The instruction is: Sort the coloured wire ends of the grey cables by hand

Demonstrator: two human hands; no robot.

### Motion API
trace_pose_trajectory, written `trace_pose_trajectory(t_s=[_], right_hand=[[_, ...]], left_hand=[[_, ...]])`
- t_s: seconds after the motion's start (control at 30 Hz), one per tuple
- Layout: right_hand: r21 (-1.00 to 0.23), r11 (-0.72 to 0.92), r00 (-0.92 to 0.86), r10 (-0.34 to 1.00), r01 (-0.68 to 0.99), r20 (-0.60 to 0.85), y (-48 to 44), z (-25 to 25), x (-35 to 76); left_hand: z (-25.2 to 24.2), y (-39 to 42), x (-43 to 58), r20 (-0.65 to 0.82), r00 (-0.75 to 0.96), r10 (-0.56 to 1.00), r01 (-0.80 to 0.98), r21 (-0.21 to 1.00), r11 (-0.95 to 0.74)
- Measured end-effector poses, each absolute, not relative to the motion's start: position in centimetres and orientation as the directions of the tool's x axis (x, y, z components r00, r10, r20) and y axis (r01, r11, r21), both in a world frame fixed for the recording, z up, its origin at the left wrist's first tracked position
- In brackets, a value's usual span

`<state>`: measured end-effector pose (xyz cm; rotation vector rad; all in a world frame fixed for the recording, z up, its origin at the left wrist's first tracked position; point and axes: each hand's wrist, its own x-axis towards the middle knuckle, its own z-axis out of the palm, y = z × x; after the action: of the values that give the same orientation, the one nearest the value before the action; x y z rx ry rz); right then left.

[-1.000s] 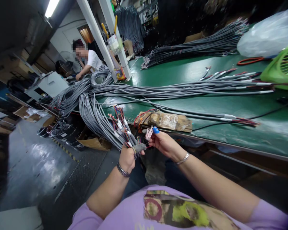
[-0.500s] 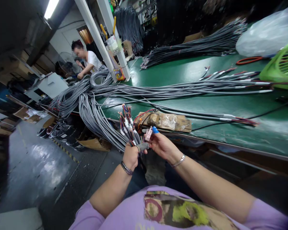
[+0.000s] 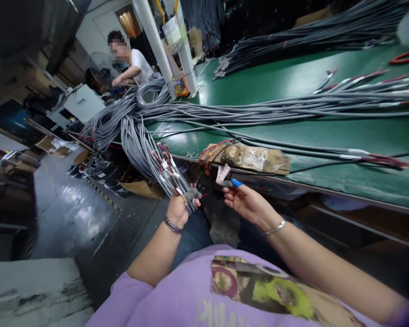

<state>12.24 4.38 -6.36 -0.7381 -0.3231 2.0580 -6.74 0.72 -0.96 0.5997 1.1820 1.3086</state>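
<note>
My left hand [image 3: 181, 210] is closed around the ends of several grey cables [image 3: 147, 165], with a grey covering on its thumb. Stripped, multicoloured wire ends [image 3: 165, 156] with white sleeves stick up beyond that hand, and short thin wires fan out at the thumb tip. To the right, apart from the cables, my right hand [image 3: 247, 200] pinches a small pale pink folded piece [image 3: 222, 174] at its fingertips; its exact kind is not clear. A blue finger cot [image 3: 236, 183] and a grey one cover two of its digits.
A wooden block [image 3: 255, 158] with wires lies along the front edge of the green bench [image 3: 276, 131]. Long grey cables [image 3: 259, 111] and a black cable bundle [image 3: 303, 41] run across behind it. A co-worker [image 3: 136, 63] is beyond the white posts [image 3: 187, 59]. A cardboard box [image 3: 141, 181] sits below.
My right hand has drawn away from the cable ends to the right, taking the pale pink piece along. My left hand keeps its hold. The camera view has shifted.
</note>
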Motion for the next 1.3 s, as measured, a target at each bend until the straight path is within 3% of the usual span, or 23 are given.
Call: trace_pose_trajectory(t_s=[0.37,0.6,0.8,0.93,1.03,1.17,1.3], right_hand=[[-0.603,-0.542,-0.429,0.838,-0.585,-0.337,2.5,-6.0,12.0],[-0.616,-0.577,-0.405,0.817,-0.537,-0.411,1.3,-5.1,11.6],[-0.727,-0.505,-0.4,0.853,-0.465,-0.336,0.0,-4.9,10.8],[-0.917,-0.271,-0.384,0.912,-0.294,-0.146,-1.1,-4.3,9.8],[-0.982,-0.03,-0.411,0.91,-0.184,0.05,-1.4,-3.4,9.1],[-0.966,0.253,-0.355,0.899,-0.057,0.257,-1.0,-2.0,8.7],[-0.871,0.455,-0.25,0.879,0.186,0.406,-0.6,-0.4,8.4]], left_hand=[[-1.1,0.0,-8.5,-0.379,-0.128,0.917,-0.527,0.809,0.26],[-1.0,-0.5,-8.9,-0.314,-0.111,0.943,-0.55,0.81,0.205],[-1.1,-1.0,-8.6,-0.243,-0.102,0.965,-0.489,0.857,0.164],[-1.1,-1.2,-8.0,-0.158,-0.087,0.984,-0.43,0.897,0.106],[-0.8,-1.3,-7.6,-0.129,-0.058,0.99,-0.408,0.908,0.094],[-0.8,-1.5,-7.0,-0.132,0.014,0.991,-0.356,0.926,0.129],[-1.5,-2.2,-6.3,-0.101,0.012,0.995,-0.251,0.963,0.1]])
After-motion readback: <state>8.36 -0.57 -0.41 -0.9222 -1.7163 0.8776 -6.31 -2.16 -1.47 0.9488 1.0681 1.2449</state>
